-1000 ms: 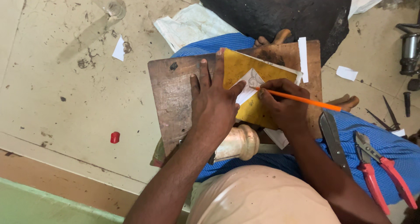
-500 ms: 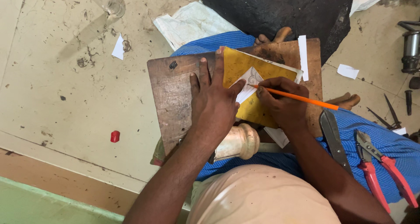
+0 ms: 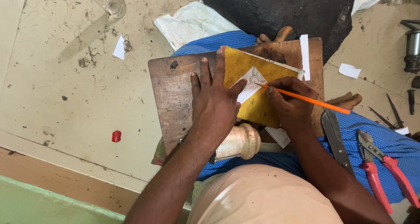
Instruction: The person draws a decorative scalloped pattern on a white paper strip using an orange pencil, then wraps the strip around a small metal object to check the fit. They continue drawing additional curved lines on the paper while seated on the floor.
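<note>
Little change since earlier: left hand [image 3: 216, 106] still flat, pinning yellow sheet [image 3: 251, 97]; right hand [image 3: 291, 103] clenching orange pencil [image 3: 313, 101], tracing continues mid-frame.

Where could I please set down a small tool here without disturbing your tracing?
The tiled floor is bare between the clear bottle and the red cap. The wooden board has a free strip left of the left hand. Right of the right hand, the red-handled snips and blade crowd it.
</note>
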